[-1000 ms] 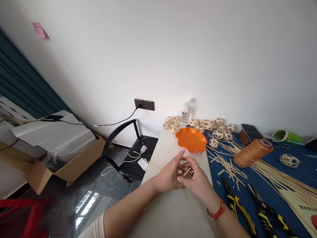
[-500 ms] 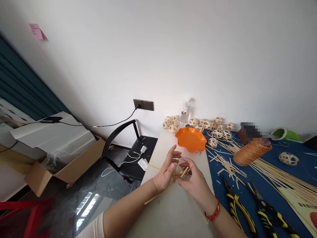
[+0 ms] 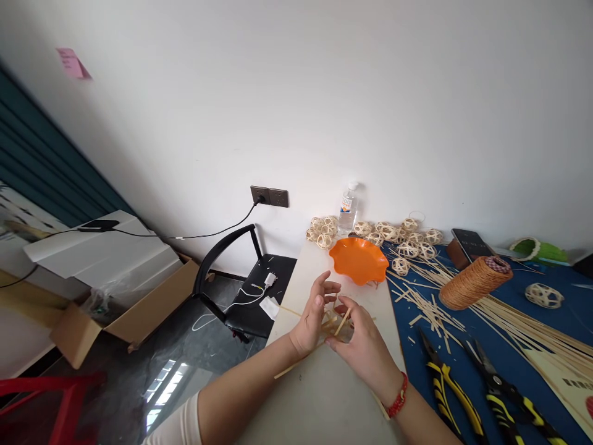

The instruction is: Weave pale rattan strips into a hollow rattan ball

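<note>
Between my two hands is a small, loose weave of pale bamboo strips (image 3: pixel 330 322), with long strip ends sticking out to the left and below. My left hand (image 3: pixel 311 321) curves around its left side, palm inward, thumb up. On the other side my right hand (image 3: pixel 365 346) grips it with thumb and bent fingers, a short strip end rising near the fingertips. Part of the weave is hidden by the fingers. Just beyond the hands stands an orange wavy-rimmed dish (image 3: pixel 359 261).
Finished woven balls (image 3: pixel 407 250) lie along the wall beside a water bottle (image 3: pixel 347 209). On the blue mat sit cut strips (image 3: pixel 433 315), a twine spool (image 3: pixel 475 283), pliers (image 3: pixel 445 383), cutters (image 3: pixel 500 389) and a phone (image 3: pixel 470 243). A black chair (image 3: pixel 264 284) stands left of the table.
My right fingers have shifted slightly, and more of the weave shows between the hands. My left hand stays nearly in place. The view has moved a little.
</note>
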Available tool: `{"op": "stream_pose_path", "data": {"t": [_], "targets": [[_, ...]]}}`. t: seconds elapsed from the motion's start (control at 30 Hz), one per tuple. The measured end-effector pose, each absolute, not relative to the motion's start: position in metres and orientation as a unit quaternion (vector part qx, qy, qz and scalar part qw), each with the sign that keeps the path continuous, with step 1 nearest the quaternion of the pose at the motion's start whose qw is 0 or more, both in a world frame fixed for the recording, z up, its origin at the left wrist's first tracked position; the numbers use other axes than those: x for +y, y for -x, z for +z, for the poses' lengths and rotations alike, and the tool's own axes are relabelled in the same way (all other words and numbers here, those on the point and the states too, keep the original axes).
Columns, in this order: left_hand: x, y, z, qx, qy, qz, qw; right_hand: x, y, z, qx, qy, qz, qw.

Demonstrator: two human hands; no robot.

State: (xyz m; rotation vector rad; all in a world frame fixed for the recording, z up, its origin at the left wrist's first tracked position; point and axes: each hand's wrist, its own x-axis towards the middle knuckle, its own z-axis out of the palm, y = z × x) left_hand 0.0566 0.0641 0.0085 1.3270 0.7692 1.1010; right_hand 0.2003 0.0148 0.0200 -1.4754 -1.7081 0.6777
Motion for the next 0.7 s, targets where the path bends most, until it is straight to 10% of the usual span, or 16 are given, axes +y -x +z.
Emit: {"op": "stream_pose_path", "data": {"t": [0.7], "targets": [[0.054,-0.017,0.062,0.575,-0.674,0.242,0.395,0.014,-0.205,0.022,-0.653,0.606,0.288,0.351]]}}
